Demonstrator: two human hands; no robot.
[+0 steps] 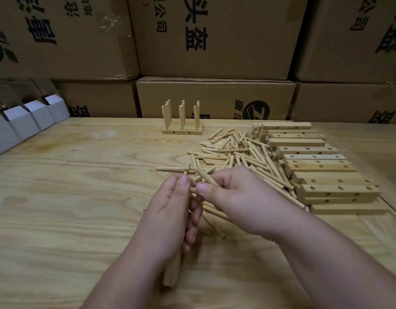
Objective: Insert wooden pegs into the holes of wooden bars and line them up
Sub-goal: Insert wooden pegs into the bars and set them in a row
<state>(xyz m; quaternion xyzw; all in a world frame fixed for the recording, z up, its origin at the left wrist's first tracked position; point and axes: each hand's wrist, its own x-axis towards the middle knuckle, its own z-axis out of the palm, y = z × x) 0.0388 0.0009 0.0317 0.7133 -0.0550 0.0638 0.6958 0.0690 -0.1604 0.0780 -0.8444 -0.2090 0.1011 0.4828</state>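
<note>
- A peg (pixel 206 178) is pinched between the thumb and fingers of the right hand (pixel 241 204), its free end pointing up and away to the left.
- A bar (pixel 173 272) is gripped in the left hand (pixel 170 210), fingers curled round it; only its lower end shows below the wrist, with small holes on its face.
- The two hands are held together just above the table (pixel 70 197), thumbs nearly touching.
- Whether the peg's lower end has entered a hole cannot be told; the spot is hidden by the fingers.
- Judged step: a peg is being fitted into the held bar.
- The next move seems to call for the peg tip to be lined up with a hole and pressed straight in, the bar being kept steady.
- A loose peg pile (pixel 232 152) lies just beyond the hands.
- Empty bars (pixel 315 166) are stacked in a row to the right of the pile.
- Finished bars (pixel 182 128), with pegs upright, are lined up at the far edge.
- White cartons (pixel 25 121) sit at far left; boxes (pixel 215 36) are stacked behind.
</note>
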